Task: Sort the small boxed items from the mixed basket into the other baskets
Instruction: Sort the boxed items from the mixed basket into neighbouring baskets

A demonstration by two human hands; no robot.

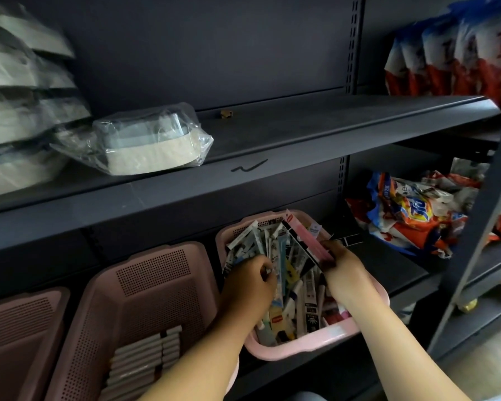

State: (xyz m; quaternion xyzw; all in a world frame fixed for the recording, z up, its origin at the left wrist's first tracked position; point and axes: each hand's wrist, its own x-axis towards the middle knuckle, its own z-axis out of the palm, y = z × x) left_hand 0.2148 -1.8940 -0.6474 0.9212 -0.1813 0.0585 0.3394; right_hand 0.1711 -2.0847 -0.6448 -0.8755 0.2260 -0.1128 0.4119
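Observation:
A pink mixed basket (315,341) on the lower shelf is heaped with several small boxed items (289,287). My left hand (250,280) reaches into its left side, fingers curled around small boxes there. My right hand (343,269) grips a flat pink-and-black pack (302,240) lifted at the basket's far right. To the left stands a second pink basket (154,273) with a neat row of white boxes (145,357) in its bottom. A third pink basket (21,319) sits at the far left; its contents are hidden.
The upper shelf (301,131) carries a plastic-wrapped grey-and-cream item (151,143) and stacked pale packages (21,91). Colourful detergent bags (411,215) lie right of the mixed basket, more bags (451,56) above. A grey upright post (480,221) stands at the right.

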